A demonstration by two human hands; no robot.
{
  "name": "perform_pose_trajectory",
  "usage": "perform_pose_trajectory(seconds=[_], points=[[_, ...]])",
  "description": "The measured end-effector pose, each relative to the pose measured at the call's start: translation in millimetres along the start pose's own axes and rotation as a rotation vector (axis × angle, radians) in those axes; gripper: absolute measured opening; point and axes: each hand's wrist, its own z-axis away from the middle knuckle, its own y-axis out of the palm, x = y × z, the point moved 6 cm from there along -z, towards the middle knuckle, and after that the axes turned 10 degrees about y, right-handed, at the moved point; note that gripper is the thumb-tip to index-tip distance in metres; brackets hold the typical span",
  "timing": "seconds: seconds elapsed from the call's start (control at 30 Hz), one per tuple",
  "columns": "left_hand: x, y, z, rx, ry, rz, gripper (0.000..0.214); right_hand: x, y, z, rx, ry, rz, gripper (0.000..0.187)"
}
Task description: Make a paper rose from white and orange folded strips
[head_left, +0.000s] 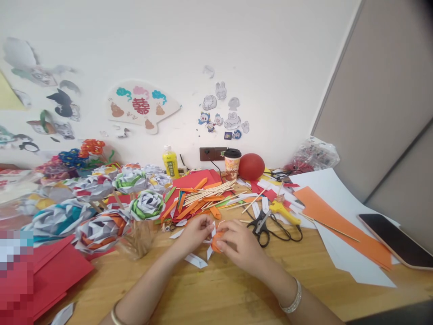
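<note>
My left hand [197, 232] is closed in a pinch at the white paper strips of a small folded paper piece, just over the table. On the other side, my right hand [241, 246] has its fingers wrapped round the orange folded paper [217, 242] at the middle of that piece. White strips stick out from it, and their joins are partly hidden by my fingers. A folded white paper strip [196, 260] lies on the wood below my hands. Black-handled scissors [260, 227] and a yellow glue gun [285, 212] lie right of my right hand.
Finished paper flowers [147, 204] crowd the left, above red paper sheets [62, 275]. Wooden sticks [206, 195] and orange strips lie behind my hands. A drink bottle [171, 162], a lidded cup [232, 164] and a red ball [251, 166] stand near the wall. A phone [399, 239] lies right.
</note>
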Motion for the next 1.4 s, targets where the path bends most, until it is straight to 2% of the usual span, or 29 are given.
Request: perform_pose_trajectory(seconds=[0.13,0.23,0.5,0.7,0.8,1.0,1.17,1.23,1.33,1.4], points=[[-3.1,2.3,0.6,0.014,0.026,-0.008,0.028,-4.3,-1.6,-1.7,-0.03,0.059,-0.007,0.013],[-6.0,1.1,0.8,-0.011,0.03,0.01,0.025,-6.9,-3.3,-1.7,-0.056,0.069,0.012,0.019],[-10.9,-1.9,0.4,-0.063,0.022,0.061,0.025,0.7,0.1,2.2,-0.078,-0.131,0.205,0.016],[-10.2,0.2,1.1,-0.056,-0.012,0.095,0.027,5.7,0.9,4.6,-0.058,-0.186,0.345,0.014],[-8.2,2.4,0.8,-0.038,-0.004,0.088,0.029,3.6,-0.2,4.1,-0.104,-0.108,0.288,0.013],[-8.2,3.5,0.0,-0.066,0.047,0.056,0.029,-7.7,0.7,1.7,-0.244,0.136,0.11,0.009],[-5.0,4.1,-0.4,-0.065,-0.004,0.097,0.031,-9.2,3.0,2.0,-0.223,0.188,0.052,0.01],[-4.9,4.1,-0.7,-0.077,0.002,0.099,0.031,-9.5,4.1,2.9,-0.232,0.21,0.073,0.008],[-5.1,4.3,-0.7,-0.102,0.025,0.092,0.029,-10.9,7.5,3.8,-0.255,0.244,0.115,0.017],[-4.2,5.3,-0.5,-0.104,0.029,0.097,0.028,-12.2,9.6,3.9,-0.271,0.256,0.126,0.014]])
